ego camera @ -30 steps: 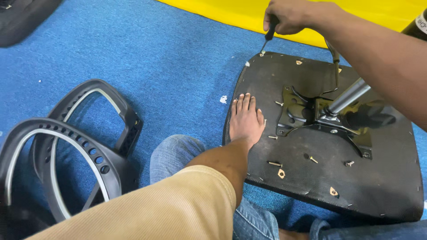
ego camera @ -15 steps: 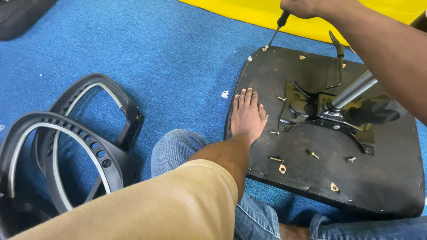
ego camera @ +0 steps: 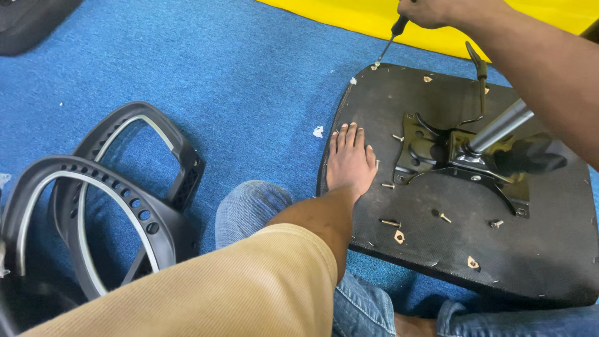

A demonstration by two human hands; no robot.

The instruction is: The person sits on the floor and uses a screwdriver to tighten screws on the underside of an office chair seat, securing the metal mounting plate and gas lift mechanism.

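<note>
Head camera looks steeply down, close over the floor work.

The right hand point(ego camera: 430, 9) was cut off by the top edge, hiding most of the screwdriver point(ego camera: 392, 37) handle. The armrests point(ego camera: 93, 200) ran off the left edge.

- The carpet point(ego camera: 237, 81) is bright blue, flecked with small white specks.
- The mat point(ego camera: 349, 19) at the top is plain yellow.
- The seat board point(ego camera: 437, 249) is dull black (dusty, with pale tan chips).
- The metal plate point(ego camera: 430, 153) is black; the column point(ego camera: 499, 128) is shiny silver.
- The screwdriver point(ego camera: 394, 32) has a black handle.
- The armrests point(ego camera: 118, 200) are black with grey-white trim.
- The sleeve point(ego camera: 237, 287) is ribbed tan; the jeans point(ego camera: 249, 206) are faded blue.
</note>
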